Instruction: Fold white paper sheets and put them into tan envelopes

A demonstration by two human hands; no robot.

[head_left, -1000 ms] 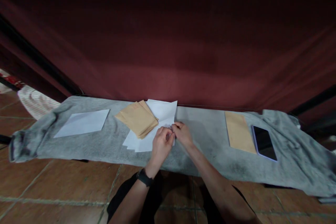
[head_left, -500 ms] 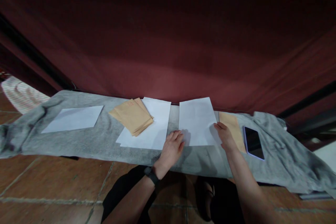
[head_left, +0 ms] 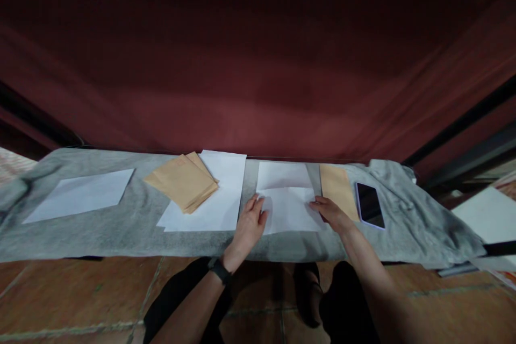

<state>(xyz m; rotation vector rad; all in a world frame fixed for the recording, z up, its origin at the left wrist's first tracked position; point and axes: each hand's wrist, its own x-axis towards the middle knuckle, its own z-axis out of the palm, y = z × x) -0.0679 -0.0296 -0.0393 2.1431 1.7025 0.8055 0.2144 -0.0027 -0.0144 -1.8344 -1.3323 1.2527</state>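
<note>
A white sheet of paper [head_left: 287,209] lies in front of me on the grey cloth, with a crosswise line where its near part is bent or folded over the far part. My left hand [head_left: 250,220] holds its left edge, fingers curled and thumb over the paper. At the right edge, my right hand [head_left: 328,210] pinches the sheet between thumb and fingers. To the left are more white sheets [head_left: 229,188], partly covered by a fanned stack of brown envelopes [head_left: 181,183]. Just right of my right hand lies a single brown envelope [head_left: 339,185].
A phone [head_left: 370,205] with a purple edge lies screen up at the right. Another white sheet [head_left: 83,193] is at the far left. The grey cloth [head_left: 133,239] covers a long, narrow surface against a dark red fabric wall [head_left: 258,107]. Tiled floor [head_left: 100,295] shows below.
The sheet lay flat before; now its near part is bent over and a line crosses it. My left hand has moved onto its left edge. The view has shifted slightly right.
</note>
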